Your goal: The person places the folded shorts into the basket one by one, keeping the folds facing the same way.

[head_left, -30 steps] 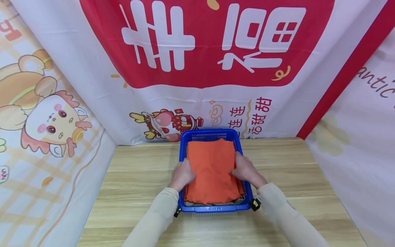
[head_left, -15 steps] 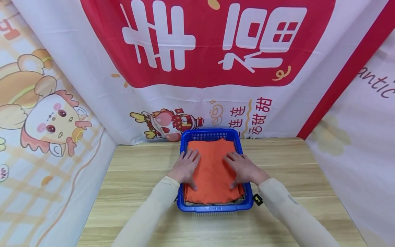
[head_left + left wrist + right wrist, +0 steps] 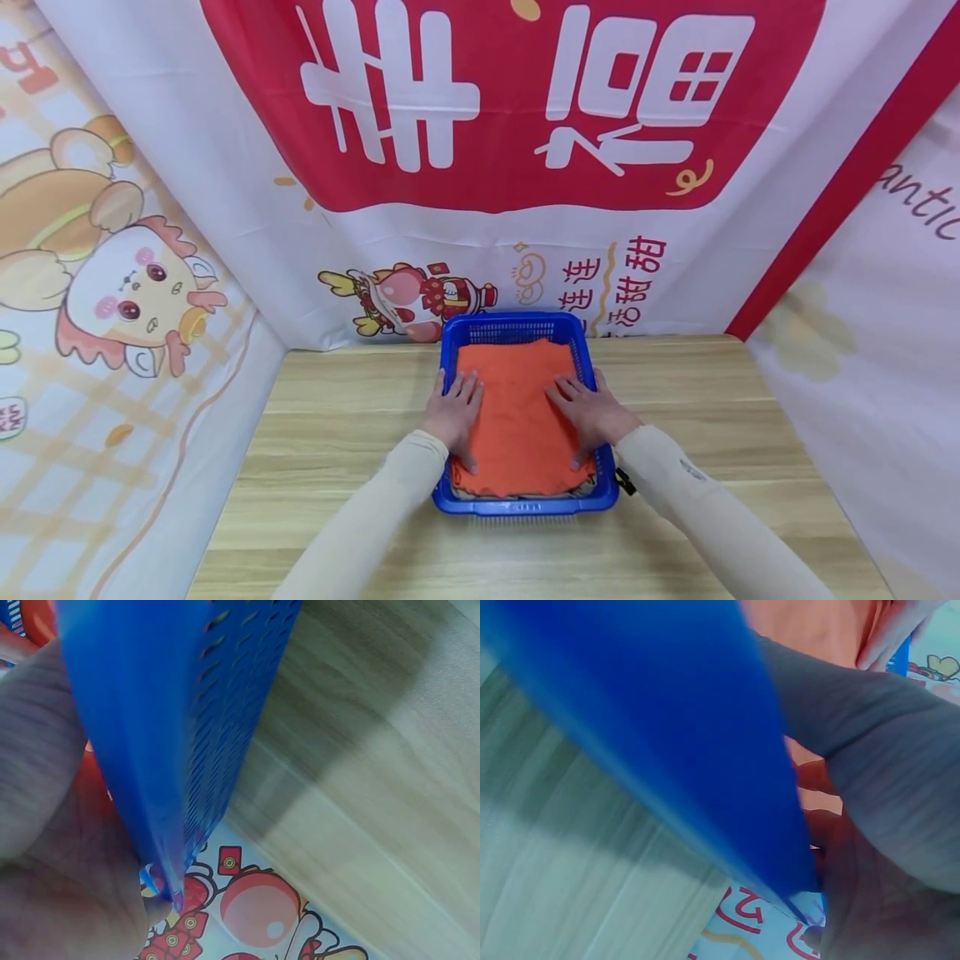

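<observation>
A folded orange cloth [image 3: 521,417] fills the blue plastic basket [image 3: 525,507], over a greyish-brown fabric whose edge peeks out at the near end. My left hand [image 3: 453,412] rests on the cloth's left side, fingers spread and pointing away. On the opposite side, my right hand [image 3: 594,412] lies likewise with spread fingers. In the left wrist view the basket's perforated wall [image 3: 240,712] stands beside my palm. The right wrist view shows the basket rim [image 3: 690,720] close up, covering part of the right hand [image 3: 892,795].
The basket stands on a light wood-grain table [image 3: 337,450], near its back edge. A white and red printed curtain [image 3: 510,183] hangs right behind it. Printed sheets also hang at the left [image 3: 135,333] and right [image 3: 862,375]. A small black tag [image 3: 625,482] sits by the basket's near right corner.
One second ago my fingers were tucked down along the cloth's sides with the thumbs on top. Both hands have since spread out over the cloth's top, which looks slightly more creased.
</observation>
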The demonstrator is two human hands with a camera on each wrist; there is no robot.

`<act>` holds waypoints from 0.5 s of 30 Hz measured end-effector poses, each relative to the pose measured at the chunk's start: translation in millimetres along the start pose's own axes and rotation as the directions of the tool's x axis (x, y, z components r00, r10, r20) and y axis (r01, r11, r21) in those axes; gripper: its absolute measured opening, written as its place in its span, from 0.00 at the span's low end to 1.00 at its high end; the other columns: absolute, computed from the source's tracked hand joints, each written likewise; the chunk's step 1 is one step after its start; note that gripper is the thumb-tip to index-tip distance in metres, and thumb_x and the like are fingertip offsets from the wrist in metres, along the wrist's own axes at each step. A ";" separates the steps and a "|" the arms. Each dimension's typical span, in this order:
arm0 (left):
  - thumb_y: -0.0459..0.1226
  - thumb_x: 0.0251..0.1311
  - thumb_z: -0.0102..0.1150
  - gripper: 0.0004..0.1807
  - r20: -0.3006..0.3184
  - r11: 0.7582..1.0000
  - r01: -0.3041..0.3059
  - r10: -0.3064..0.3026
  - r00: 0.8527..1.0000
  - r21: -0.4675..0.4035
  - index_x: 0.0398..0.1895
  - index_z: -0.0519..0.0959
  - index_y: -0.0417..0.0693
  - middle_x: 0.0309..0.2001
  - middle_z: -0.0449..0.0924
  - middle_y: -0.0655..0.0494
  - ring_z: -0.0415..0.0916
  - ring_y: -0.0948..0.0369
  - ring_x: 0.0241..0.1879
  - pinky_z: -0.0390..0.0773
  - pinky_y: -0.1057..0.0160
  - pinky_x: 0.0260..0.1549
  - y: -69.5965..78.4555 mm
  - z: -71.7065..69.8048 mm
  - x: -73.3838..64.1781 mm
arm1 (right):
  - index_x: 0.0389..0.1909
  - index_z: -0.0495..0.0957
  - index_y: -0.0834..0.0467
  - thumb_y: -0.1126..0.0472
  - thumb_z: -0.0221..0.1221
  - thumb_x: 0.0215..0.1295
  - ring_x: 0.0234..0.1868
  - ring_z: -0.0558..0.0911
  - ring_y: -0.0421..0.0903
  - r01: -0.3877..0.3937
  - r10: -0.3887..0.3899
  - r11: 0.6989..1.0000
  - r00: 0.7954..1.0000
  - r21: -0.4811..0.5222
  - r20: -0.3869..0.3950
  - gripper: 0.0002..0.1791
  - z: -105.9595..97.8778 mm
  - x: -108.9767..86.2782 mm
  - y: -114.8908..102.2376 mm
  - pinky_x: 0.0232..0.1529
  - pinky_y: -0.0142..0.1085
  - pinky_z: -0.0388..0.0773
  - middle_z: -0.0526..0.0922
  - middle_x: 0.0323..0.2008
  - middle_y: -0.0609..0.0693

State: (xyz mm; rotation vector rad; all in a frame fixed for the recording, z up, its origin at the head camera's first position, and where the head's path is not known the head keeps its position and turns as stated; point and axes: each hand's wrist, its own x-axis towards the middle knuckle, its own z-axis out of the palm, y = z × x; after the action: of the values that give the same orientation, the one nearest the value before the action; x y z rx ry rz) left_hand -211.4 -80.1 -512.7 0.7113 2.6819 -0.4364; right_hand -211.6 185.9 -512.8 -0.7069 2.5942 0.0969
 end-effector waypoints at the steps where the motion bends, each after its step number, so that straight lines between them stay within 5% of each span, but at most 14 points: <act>1: 0.76 0.26 0.72 0.80 0.000 1.000 0.002 -0.002 1.000 0.013 0.82 0.50 0.47 0.82 0.41 0.47 0.41 0.48 0.79 0.37 0.37 0.74 1.1 0.5 -0.3 | 0.81 0.51 0.57 0.31 0.77 0.36 0.79 0.47 0.61 0.000 0.000 1.000 1.000 -0.006 0.002 0.73 1.0 0.7 0.5 0.71 0.68 0.28 0.48 0.80 0.60; 10: 0.78 0.22 0.72 0.81 -0.031 0.999 0.005 -0.004 0.999 0.034 0.82 0.51 0.48 0.82 0.43 0.47 0.43 0.47 0.79 0.39 0.36 0.73 5.3 6.4 2.0 | 0.81 0.51 0.57 0.31 0.77 0.36 0.79 0.48 0.61 0.009 -0.009 1.000 1.000 -0.003 -0.006 0.74 4.5 0.0 2.7 0.70 0.69 0.27 0.50 0.80 0.60; 15: 0.74 0.29 0.73 0.77 -0.093 0.992 -0.047 0.036 0.995 -0.121 0.81 0.52 0.45 0.81 0.45 0.43 0.42 0.44 0.79 0.39 0.34 0.73 0.0 5.0 0.0 | 0.78 0.57 0.59 0.38 0.77 0.45 0.78 0.52 0.62 0.037 -0.015 0.985 0.992 0.170 -0.127 0.63 -1.7 -10.7 3.5 0.70 0.71 0.31 0.55 0.78 0.63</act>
State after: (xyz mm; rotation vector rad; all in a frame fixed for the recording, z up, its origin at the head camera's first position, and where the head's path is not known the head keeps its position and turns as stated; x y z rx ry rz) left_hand -210.2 -81.9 -517.2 0.7654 2.7444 -0.2307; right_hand -205.8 193.7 -506.8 -0.7034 2.6702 -0.1839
